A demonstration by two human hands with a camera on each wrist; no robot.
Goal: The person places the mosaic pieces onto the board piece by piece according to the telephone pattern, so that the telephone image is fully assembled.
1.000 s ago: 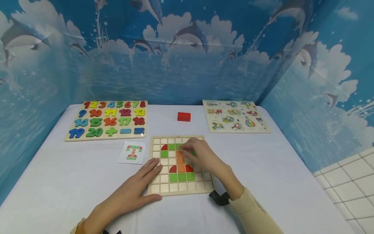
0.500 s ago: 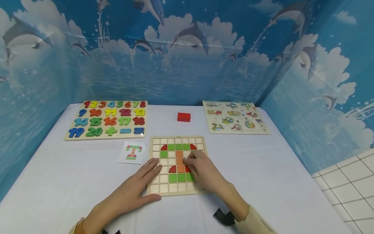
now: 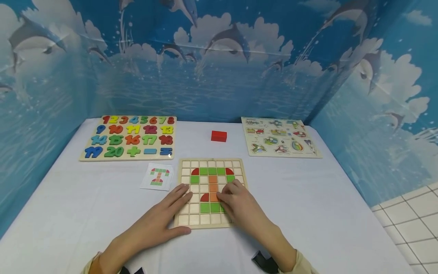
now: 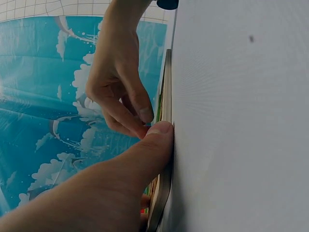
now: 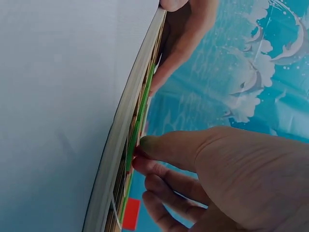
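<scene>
Square wooden grid board (image 3: 236,164) with green, orange and red tiles lying under both hands, right hand (image 3: 239,205) pinching a red tile (image 5: 136,151), left hand (image 3: 161,219) lying relaxed, flat on the board's left edge, white surface (image 3: 308,198) underneath, small pattern card (image 3: 156,176) beyond the left hand.

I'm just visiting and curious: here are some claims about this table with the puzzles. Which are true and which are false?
1. The left hand rests on the grid board. True.
2. The red block lies on the grid board. False: it lies on the table beyond it.
3. The pattern card lies left of the grid board. True.
4. The number puzzle is at the far right. False: far left.
</scene>
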